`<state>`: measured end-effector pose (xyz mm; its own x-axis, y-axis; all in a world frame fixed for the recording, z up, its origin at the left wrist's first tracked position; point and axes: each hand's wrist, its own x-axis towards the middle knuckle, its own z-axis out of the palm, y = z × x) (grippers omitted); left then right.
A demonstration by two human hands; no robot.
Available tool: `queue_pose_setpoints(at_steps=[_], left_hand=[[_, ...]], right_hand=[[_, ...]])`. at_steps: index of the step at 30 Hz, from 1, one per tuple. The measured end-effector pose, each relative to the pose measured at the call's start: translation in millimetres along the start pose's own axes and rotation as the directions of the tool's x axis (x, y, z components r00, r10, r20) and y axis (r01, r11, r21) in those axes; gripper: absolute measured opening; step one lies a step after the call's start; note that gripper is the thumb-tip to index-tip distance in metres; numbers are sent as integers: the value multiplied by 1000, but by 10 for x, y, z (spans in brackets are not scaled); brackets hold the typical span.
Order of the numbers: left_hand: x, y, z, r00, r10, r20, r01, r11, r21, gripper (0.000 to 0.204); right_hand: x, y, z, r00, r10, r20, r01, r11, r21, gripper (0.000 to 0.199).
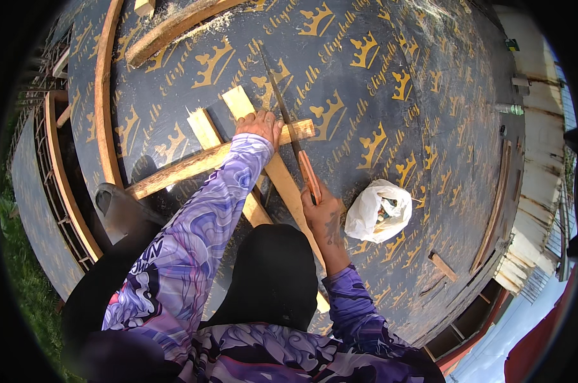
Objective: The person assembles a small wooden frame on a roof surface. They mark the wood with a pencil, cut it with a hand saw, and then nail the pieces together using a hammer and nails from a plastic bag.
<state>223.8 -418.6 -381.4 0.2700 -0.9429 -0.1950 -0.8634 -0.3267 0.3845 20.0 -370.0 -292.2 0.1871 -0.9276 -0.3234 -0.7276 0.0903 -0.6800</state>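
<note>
1. Left hand clamps the bar near its right end.
2. Bar slants from lower left to upper right, across 2 boards.
3. Right hand, nearer the body, grips the saw; its blade crosses just right of the left hand.
4. Tooth contact: cannot tell.

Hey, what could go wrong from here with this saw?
The left hand holds the pale, rough wooden strip close to the long, thin, orange-handled metal saw, so a slip might cause a cut. The strip's short end beyond the saw seems unsupported and could splinter or drop. The right hand might knock the open white plastic bag nearby.
</note>
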Motion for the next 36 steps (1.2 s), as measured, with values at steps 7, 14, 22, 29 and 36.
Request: queue_pose_setpoints(at_steps=[7, 14, 22, 29, 36], left_hand=[[-287, 98, 70, 1000, 6, 10, -6, 1000, -8, 31], [-168, 91, 51, 998, -3, -64, -4, 995, -102, 31], [-239, 73, 107, 996, 22, -86, -29, 996, -86, 26], [-195, 96, 131, 990, 47, -131, -54, 997, -55, 25], [-198, 10, 190, 987, 24, -159, -35, 997, -66, 26]], right_hand=[[-1483, 275, -753, 997, 71, 32, -69, 996, -50, 39], [-1257, -175, -721, 955, 264, 137, -256, 964, -69, 48], [-1645, 36, -979, 995, 49, 84, -46, 999, -29, 46], [237, -20, 193, 991, -127, -49, 130, 989, 76, 41], [-1450, 165, -808, 973, 180, 146, -177, 984, -34, 43]])
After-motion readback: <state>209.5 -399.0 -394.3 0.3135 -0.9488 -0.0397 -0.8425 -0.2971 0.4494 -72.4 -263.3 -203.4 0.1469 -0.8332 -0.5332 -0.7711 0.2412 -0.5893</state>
